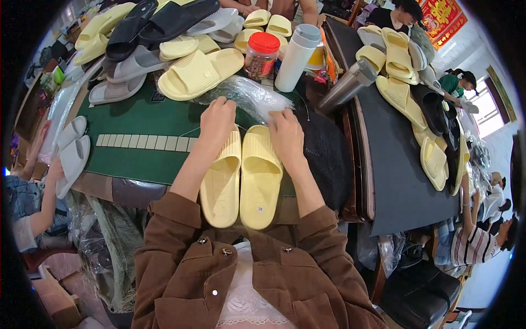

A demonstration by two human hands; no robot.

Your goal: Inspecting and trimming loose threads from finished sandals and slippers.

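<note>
A pair of pale yellow slide sandals (262,181) lies side by side right in front of me, toes pointing away, at the table's near edge. Beyond their toes is a bundle of clear plastic bags (253,94). My left hand (218,119) is closed above the left sandal's toe, fingertips at the bundle's left part; what they pinch is hidden. At the bundle's right end, my right hand (287,135) has its fingers curled onto a bag's edge, beside the right sandal's toe. A row of small cream squares (142,142) lies left of my left hand on a green mat (131,164).
Yellow, grey and black slides (200,71) are piled at the back left. A red-lidded jar (261,55), white bottle (297,57) and steel flask (348,85) stand behind my hands. More slides (400,101) lie on the dark right-hand table (405,175). A person's hand (55,169) holds grey slides at left.
</note>
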